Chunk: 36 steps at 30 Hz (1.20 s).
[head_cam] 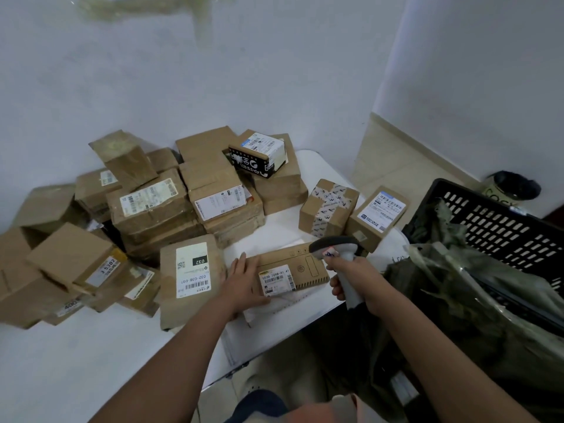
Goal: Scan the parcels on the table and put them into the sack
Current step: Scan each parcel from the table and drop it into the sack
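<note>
A flat brown parcel [300, 268] with a white barcode label lies on the white table [91, 355] near its front edge. My left hand [244, 280] holds the parcel's left end, fingers straight along its edge and thumb under the front. My right hand [355, 277] grips a grey handheld scanner [338, 250], whose head hangs over the parcel's right end. The dark green sack [457, 300] stands open at the right, just beyond the table's edge.
Several cardboard parcels are heaped across the table's back and left, one labelled 032 [192, 270] beside my left hand. Two small boxes [354, 209] stand behind the scanner. A black slotted crate [500, 227] sits behind the sack, a dark cup [512, 186] beyond it.
</note>
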Tool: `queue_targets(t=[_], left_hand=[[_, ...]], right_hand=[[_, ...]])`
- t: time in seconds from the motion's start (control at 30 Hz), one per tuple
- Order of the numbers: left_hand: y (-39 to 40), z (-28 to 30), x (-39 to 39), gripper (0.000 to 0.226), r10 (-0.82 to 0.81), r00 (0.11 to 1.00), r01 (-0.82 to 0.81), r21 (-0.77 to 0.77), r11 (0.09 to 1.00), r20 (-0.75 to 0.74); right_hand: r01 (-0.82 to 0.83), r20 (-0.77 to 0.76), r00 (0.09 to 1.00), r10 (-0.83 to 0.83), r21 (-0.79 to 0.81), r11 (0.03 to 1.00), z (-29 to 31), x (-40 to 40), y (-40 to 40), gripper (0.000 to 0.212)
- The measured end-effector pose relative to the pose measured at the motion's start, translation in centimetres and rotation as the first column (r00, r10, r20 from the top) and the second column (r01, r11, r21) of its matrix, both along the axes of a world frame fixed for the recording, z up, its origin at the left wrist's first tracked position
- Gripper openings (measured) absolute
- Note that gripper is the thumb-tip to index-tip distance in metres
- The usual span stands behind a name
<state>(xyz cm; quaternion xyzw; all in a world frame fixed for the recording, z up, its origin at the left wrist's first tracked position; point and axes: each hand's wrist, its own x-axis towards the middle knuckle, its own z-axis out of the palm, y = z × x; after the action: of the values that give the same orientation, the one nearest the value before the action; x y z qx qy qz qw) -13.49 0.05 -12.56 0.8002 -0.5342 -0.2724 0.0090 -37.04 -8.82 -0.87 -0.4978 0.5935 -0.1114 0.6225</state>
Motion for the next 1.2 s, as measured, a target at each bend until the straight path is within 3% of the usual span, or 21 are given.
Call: queue_targets(t=[0.3, 1.2], left_hand=[[-0.1, -1.8, 0.1, 0.124, 0.024, 1.0, -0.024, -0.076, 0.997, -0.009], [-0.2, -2.1, 0.3, 0.121, 0.003, 0.999, 0.0, -0.089, 0.996, 0.032]], right_hand=[[-0.249, -0.067, 0.966, 0.248, 0.0, 0.969, 2.8, 2.4, 0.8, 0.037], [-0.31, -0.082, 0.947, 0.311, 0.025, 0.95, 3.0, 2.9, 0.9, 0.042]])
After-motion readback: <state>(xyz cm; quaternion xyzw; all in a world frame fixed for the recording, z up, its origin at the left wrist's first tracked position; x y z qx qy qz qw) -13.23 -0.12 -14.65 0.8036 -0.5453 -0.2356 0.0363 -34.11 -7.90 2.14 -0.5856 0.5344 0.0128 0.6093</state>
